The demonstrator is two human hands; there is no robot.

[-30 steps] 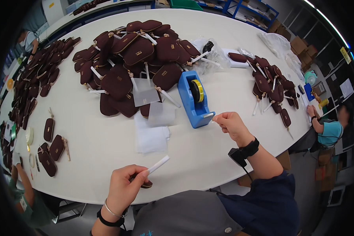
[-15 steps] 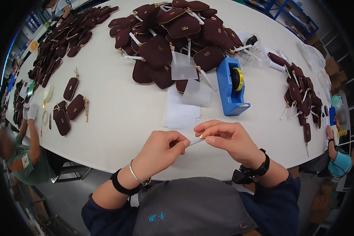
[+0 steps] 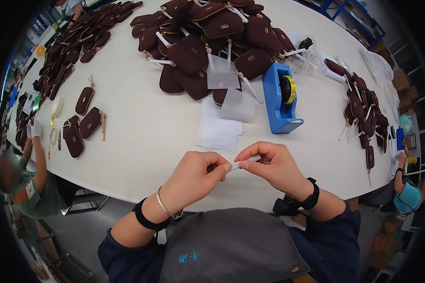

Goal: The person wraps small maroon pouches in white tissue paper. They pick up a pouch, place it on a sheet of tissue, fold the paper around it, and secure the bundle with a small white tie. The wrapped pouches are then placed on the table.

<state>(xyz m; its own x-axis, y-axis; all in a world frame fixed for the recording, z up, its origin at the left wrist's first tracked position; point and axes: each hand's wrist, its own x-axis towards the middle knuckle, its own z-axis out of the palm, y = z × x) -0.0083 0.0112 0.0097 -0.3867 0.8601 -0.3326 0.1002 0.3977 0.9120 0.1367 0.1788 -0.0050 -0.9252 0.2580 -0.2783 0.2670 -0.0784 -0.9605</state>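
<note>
My left hand (image 3: pixel 196 174) and my right hand (image 3: pixel 276 170) meet over the near edge of the table. Between them is a thin white rolled tube (image 3: pixel 235 165), pinched by the thumb and fingers of both. Its far end pokes out past my right fingers; the other end is hidden in my left fingertips. Just beyond lie white sheets (image 3: pixel 216 129) with a translucent sheet (image 3: pixel 238 104) on top. To their right stands a blue tape dispenser (image 3: pixel 273 106) with a yellow-edged roll.
A heap of dark maroon zip pouches (image 3: pixel 189 56), many with white-wrapped pulls, fills the far middle. More pouches lie in a right pile (image 3: pixel 359 104), a far-left pile (image 3: pixel 71 47) and a small left group (image 3: pixel 89 122). Co-workers sit at left (image 3: pixel 40 188) and right (image 3: pixel 406 195).
The white tube now shows as a thicker roll, its end sticking out beyond my right fingers. My right fingers have closed around it, and the hands are slightly nearer together.
</note>
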